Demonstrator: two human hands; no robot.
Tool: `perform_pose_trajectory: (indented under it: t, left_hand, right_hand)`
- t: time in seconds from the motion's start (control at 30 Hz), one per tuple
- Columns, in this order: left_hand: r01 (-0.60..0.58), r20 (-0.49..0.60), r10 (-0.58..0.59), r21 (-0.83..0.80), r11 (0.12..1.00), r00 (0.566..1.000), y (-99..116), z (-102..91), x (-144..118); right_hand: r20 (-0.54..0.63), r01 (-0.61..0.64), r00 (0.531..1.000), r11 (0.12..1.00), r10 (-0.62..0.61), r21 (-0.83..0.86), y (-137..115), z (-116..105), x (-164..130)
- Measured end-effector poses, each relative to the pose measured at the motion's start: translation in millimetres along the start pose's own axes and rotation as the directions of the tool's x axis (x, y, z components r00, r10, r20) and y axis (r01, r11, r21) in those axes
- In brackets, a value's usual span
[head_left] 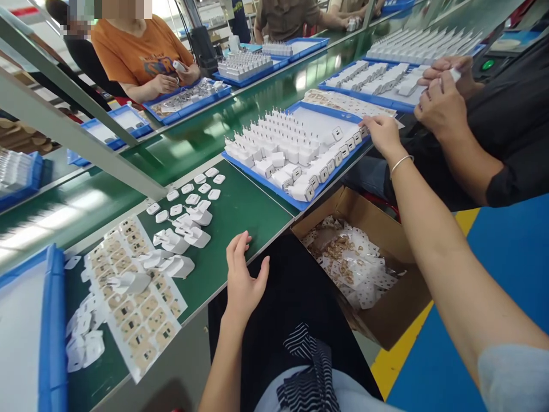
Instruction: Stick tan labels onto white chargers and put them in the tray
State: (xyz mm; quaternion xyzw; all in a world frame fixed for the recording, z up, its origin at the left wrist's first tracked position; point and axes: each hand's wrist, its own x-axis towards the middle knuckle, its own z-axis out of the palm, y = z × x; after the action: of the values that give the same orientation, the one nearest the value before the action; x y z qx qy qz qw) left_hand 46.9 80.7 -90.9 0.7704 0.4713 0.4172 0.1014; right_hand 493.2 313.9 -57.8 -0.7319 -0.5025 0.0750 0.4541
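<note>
Status, judging by layout: part done. Blue plastic tray with white base (321, 118) is maybe half to two-thirds covered. It holds a block of white plastic chargers standing pins-up (274, 134), a loose group of white chargers lying over (278, 169), and a line of white chargers with slotted port faces outward (330, 166) along the near edge. That line reads as finished, or close to it.

Likely left: several white chargers lying on the green bench (180, 266), one of them on the white backing sheet with tan rounded-square patches (141, 326). Small white rounded-square plates (193, 199) also sit loose on the bench. Can't tell if the bench chargers have faces fitted.

Right hand (383, 133): fingers bunched at the far end of the tray's near edge. End charger of the line (364, 131) is at its fingertips, 9 o'clock; line runs off toward 8. Can't tell if it's gripping or only touching.

Left hand (244, 277): empty, fingers and thumb apart, just off the bench edge. From it: bench chargers 10 o'clock, sheet 9, plates 11, tray 1, brown cardboard box (401, 309) 3.
</note>
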Motion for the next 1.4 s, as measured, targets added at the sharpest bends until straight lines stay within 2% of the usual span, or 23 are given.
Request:
perform_pose_trajectory:
  t: [0.23, 0.33, 0.4, 0.47, 0.5, 0.53, 0.57, 0.6, 0.63, 0.7, 0.73, 0.77, 0.8, 0.83, 0.9, 0.97, 1.03, 1.1, 1.13, 1.17, 1.23, 1.3, 1.4]
  left_hand:
    - [0.027, 0.013, -0.027, -0.045, 0.999, 1.000, 5.4, -0.6, -3.7]
    - [0.045, 0.030, -0.042, -0.075, 0.996, 0.999, 10.0, -4.4, -9.7]
    - [0.046, 0.051, -0.042, -0.095, 0.994, 0.998, 12.7, -7.2, -16.1]
    - [0.036, 0.072, -0.028, -0.110, 0.993, 0.997, 15.4, -8.6, -23.3]
    - [0.022, 0.076, -0.013, -0.111, 0.994, 0.997, 16.9, -8.5, -26.6]
    - [0.005, 0.079, 0.004, -0.106, 0.994, 0.997, 18.5, -8.1, -29.5]
    - [-0.016, 0.081, 0.024, -0.097, 0.995, 0.996, 20.4, -7.6, -31.7]
    - [-0.038, 0.083, 0.046, -0.086, 0.996, 0.995, 22.4, -7.1, -33.4]
    - [-0.058, 0.086, 0.065, -0.078, 0.995, 0.994, 24.7, -7.0, -34.7]
    - [-0.082, 0.090, 0.089, -0.074, 0.994, 0.992, 29.0, -9.0, -37.2]
    - [-0.088, 0.086, 0.094, -0.073, 0.993, 0.992, 30.6, -11.3, -38.7]
    - [-0.090, 0.077, 0.096, -0.068, 0.994, 0.992, 31.7, -14.5, -40.7]
    - [-0.088, 0.064, 0.092, -0.059, 0.994, 0.994, 31.9, -18.5, -43.2]
    - [-0.083, 0.049, 0.085, -0.047, 0.995, 0.995, 31.3, -22.9, -46.0]
    - [-0.057, 0.009, 0.057, -0.028, 0.998, 0.998, 27.3, -31.8, -51.7]
    - [0.009, -0.022, -0.010, -0.042, 0.999, 1.000, 21.2, -38.2, -55.4]
    - [0.114, -0.043, -0.119, -0.099, 0.989, 0.992, 15.3, -40.2, -54.7]
    - [0.227, -0.067, -0.247, -0.224, 0.948, 0.967, 11.5, -37.3, -48.6]
    - [0.271, -0.067, -0.305, -0.310, 0.911, 0.950, 10.7, -34.2, -43.7]
    - [0.299, -0.060, -0.351, -0.404, 0.865, 0.934, 10.6, -30.2, -37.9]
    - [0.322, -0.014, -0.403, -0.578, 0.750, 0.915, 13.1, -21.0, -25.3]
    - [0.334, 0.045, -0.427, -0.698, 0.633, 0.903, 18.8, -12.1, -14.5]
    - [0.362, 0.101, -0.470, -0.782, 0.507, 0.877, 29.5, -3.1, -7.0]
  right_hand:
    - [0.012, -0.018, 1.000, 0.999, 0.018, -0.047, -2.5, -8.2, 15.1]
    - [-0.119, 0.033, 0.992, 0.996, -0.043, -0.085, -23.2, -20.0, 4.2]
    - [-0.294, 0.171, 0.937, 0.982, -0.186, -0.079, -53.4, -26.5, -22.2]
    - [-0.396, 0.402, 0.845, 0.915, -0.360, 0.026, -97.4, -26.4, -67.4]
    - [-0.381, 0.500, 0.820, 0.858, -0.428, 0.113, -123.0, -22.1, -95.0]
    - [-0.309, 0.566, 0.814, 0.791, -0.492, 0.230, -149.3, -14.3, -123.8]
    - [-0.166, 0.575, 0.814, 0.732, -0.556, 0.367, -175.1, -2.7, -151.7]
    - [0.032, 0.537, 0.777, 0.689, -0.629, 0.487, -199.2, 12.4, -176.9]
    - [0.213, 0.491, 0.695, 0.670, -0.686, 0.557, -220.6, 30.5, -198.1]
    - [0.444, 0.505, 0.447, 0.629, -0.776, 0.591, -253.1, 71.6, -226.9]
    - [0.537, 0.508, 0.353, 0.639, -0.766, 0.578, -264.1, 92.3, -235.0]
    - [0.614, 0.506, 0.280, 0.657, -0.738, 0.559, -272.0, 111.4, -239.7]
    - [0.662, 0.496, 0.245, 0.678, -0.708, 0.542, -277.3, 127.9, -241.9]
    - [0.687, 0.479, 0.237, 0.698, -0.687, 0.532, -280.2, 141.2, -241.9]
    - [0.694, 0.445, 0.264, 0.723, -0.669, 0.528, -279.7, 156.5, -237.6]
    - [0.679, 0.421, 0.322, 0.742, -0.659, 0.521, -271.2, 156.9, -230.6]
    - [0.651, 0.401, 0.400, 0.762, -0.645, 0.508, -255.7, 145.1, -226.3]
    - [0.596, 0.242, 0.502, 0.764, -0.626, 0.598, -236.0, 125.4, -231.5]
    - [0.571, 0.101, 0.551, 0.728, -0.609, 0.678, -225.8, 114.2, -239.0]
    - [0.554, -0.065, 0.596, 0.652, -0.581, 0.755, -215.9, 102.9, -249.9]
    - [0.548, -0.325, 0.660, 0.462, -0.514, 0.825, -198.8, 82.2, -278.9]
    - [0.525, -0.384, 0.729, 0.372, -0.440, 0.845, -186.0, 65.9, -311.0]
    - [0.395, -0.265, 0.859, 0.377, -0.326, 0.888, -172.8, 48.8, -346.1]
